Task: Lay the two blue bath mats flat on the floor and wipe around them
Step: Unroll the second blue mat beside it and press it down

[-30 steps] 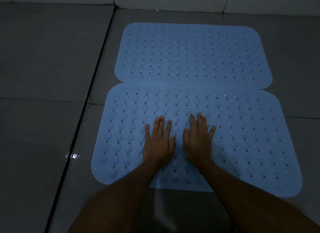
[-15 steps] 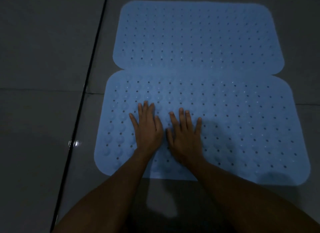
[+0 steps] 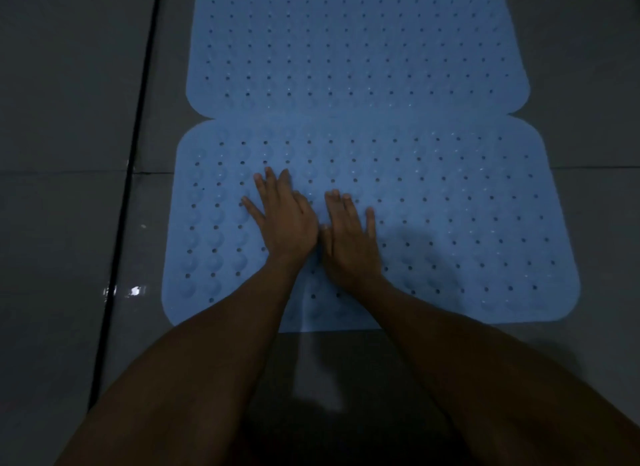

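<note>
Two light blue bath mats with rows of small holes lie flat on the grey tiled floor, long edges meeting. The far mat (image 3: 356,46) runs up to the top of the view. The near mat (image 3: 467,223) lies just in front of me. My left hand (image 3: 284,219) presses palm down on the near mat's left half, fingers straight and spread. Right beside it, my right hand (image 3: 349,237) lies flat on the same mat, its thumb touching the left hand. Neither hand holds anything.
Dark grey floor tiles (image 3: 69,84) surround the mats. A dark grout line (image 3: 135,153) runs from top to bottom left of the mats, with a small bright wet glint (image 3: 135,290) near it. No cloth is in view.
Both hands have slid leftward across the near mat while staying flat. The view has tilted down and closer, so the wall at the top is out of sight.
</note>
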